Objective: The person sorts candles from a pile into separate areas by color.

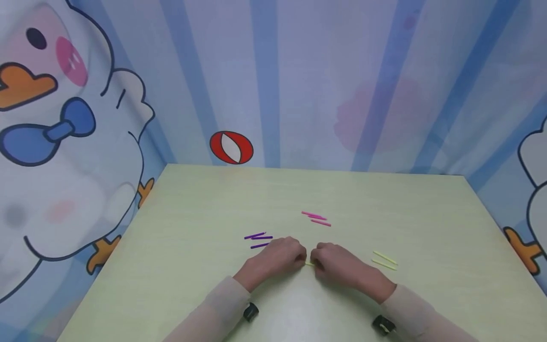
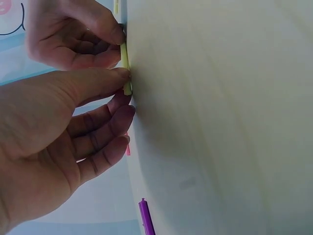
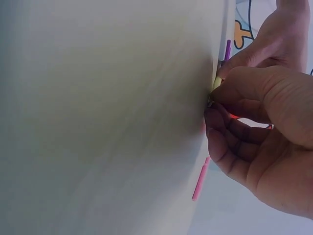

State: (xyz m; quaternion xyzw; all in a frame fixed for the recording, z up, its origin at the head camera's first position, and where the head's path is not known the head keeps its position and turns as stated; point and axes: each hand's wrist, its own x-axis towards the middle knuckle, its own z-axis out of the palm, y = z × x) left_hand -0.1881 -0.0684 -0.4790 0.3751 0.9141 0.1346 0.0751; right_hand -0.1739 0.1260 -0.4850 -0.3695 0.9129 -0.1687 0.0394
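Note:
A thin yellow stick (image 1: 309,264) lies low over the table between the two hands. My left hand (image 1: 279,255) pinches one end of it between thumb and fingers. At its other end my right hand (image 1: 339,263) pinches it too. In the left wrist view, a short length of the yellow stick (image 2: 124,56) shows between the two thumbs, close to the tabletop. The right wrist view shows only a small part of the stick (image 3: 217,82), as fingers cover the rest.
Several purple sticks (image 1: 261,238) lie beyond the left hand, one partly hidden by it. Pink sticks (image 1: 320,222) lie farther back on the pale table (image 1: 205,204). Two more yellow sticks (image 1: 384,264) are right of the right hand. A printed curtain (image 1: 307,85) stands behind.

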